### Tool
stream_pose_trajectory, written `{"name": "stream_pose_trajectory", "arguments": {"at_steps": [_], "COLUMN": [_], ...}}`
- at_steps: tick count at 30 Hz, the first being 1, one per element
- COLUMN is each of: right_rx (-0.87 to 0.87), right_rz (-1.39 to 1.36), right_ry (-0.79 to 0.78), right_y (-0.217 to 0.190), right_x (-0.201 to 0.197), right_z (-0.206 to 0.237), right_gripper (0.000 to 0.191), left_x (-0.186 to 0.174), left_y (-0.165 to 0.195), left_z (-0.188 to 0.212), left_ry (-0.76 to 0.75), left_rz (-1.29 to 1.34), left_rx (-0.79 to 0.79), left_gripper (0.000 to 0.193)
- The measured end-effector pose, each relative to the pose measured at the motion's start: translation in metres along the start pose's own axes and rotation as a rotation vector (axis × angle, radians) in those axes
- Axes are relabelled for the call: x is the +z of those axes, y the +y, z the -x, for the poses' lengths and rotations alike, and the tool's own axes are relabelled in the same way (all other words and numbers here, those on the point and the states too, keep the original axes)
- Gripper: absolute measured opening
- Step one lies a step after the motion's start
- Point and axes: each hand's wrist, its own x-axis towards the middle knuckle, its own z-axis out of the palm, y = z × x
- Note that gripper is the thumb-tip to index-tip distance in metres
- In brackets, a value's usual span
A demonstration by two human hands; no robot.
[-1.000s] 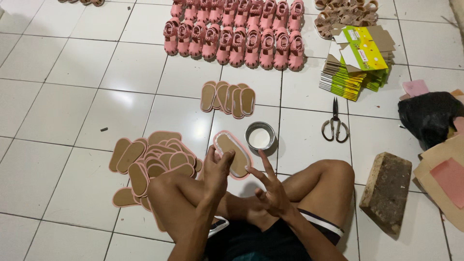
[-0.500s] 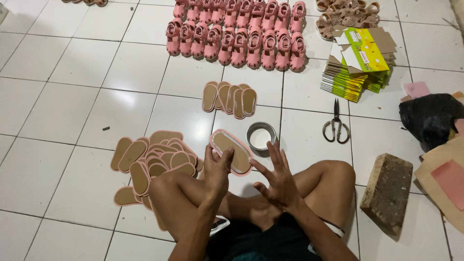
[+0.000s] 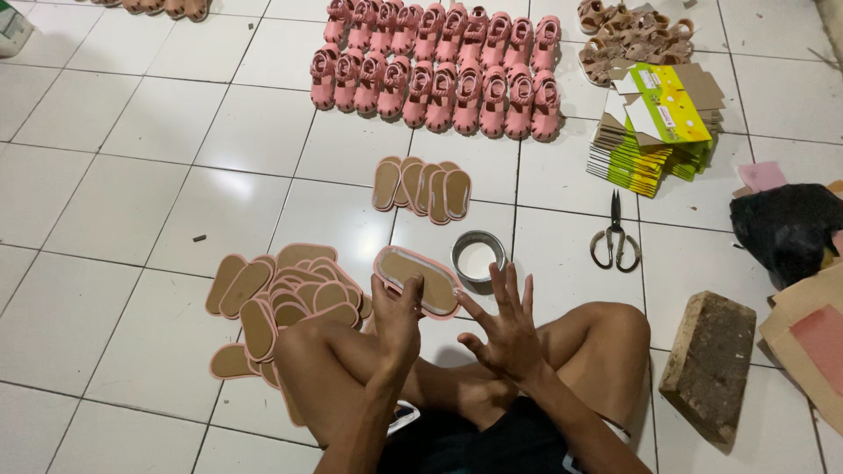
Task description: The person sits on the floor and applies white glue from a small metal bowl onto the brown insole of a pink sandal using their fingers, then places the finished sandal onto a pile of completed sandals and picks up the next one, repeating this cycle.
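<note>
Person sits cross-legged on the white tile floor (image 3: pixel 132 184). Left hand (image 3: pixel 397 314) grips one tan insole with pink edging (image 3: pixel 417 279), fingers wrapped around its near end, sole tilted up off the floor. Right hand (image 3: pixel 505 329) is spread wide, fingers fanned, holding nothing, just beside that insole and right below the round glue tin (image 3: pixel 479 257). Cannot tell if the fingertips carry glue; too small.

Progress, judging from the layout: a loose pile of insoles (image 3: pixel 281 294) lies at the left knee, overlapping, looks like the stock not yet handled. A small fanned set of five insoles (image 3: pixel 423 186) sits apart further out, neatly overlapped, looks like the handled batch. So roughly a handful done, a much larger pile left, one in hand.

Beyond that, two rows of finished pink sandals (image 3: pixel 439 75) stand side by side, and a smaller cluster of tan sandals (image 3: pixel 628 39) at the top right. Stack of flat yellow-green cartons (image 3: pixel 659 132) near them, unfolded. Scissors (image 3: pixel 615 237) lie closed on the tile, right of the tin, untouched. Brick-like block (image 3: pixel 709 364) by the right knee. Black bag (image 3: pixel 786 228) and cardboard sheets (image 3: pixel 812 338) at the far right edge.
</note>
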Motion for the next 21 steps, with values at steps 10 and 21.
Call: {"name": "stream_pose_trajectory", "arguments": {"at_steps": [10, 21], "right_rx": [0.185, 0.593], "right_rz": [-0.285, -0.225], "right_ry": [-0.145, -0.377], "right_y": [-0.029, 0.06], "right_x": [0.007, 0.059], "right_z": [0.013, -0.026], "right_gripper": [0.063, 0.089], "left_x": [0.007, -0.043], "left_y": [-0.033, -0.059], "left_z": [-0.015, -0.03], "left_ry": [0.21, 0.155], "left_rz": [0.175, -0.031], "left_rx": [0.029, 0.075], "left_gripper": [0.058, 0.039]}}
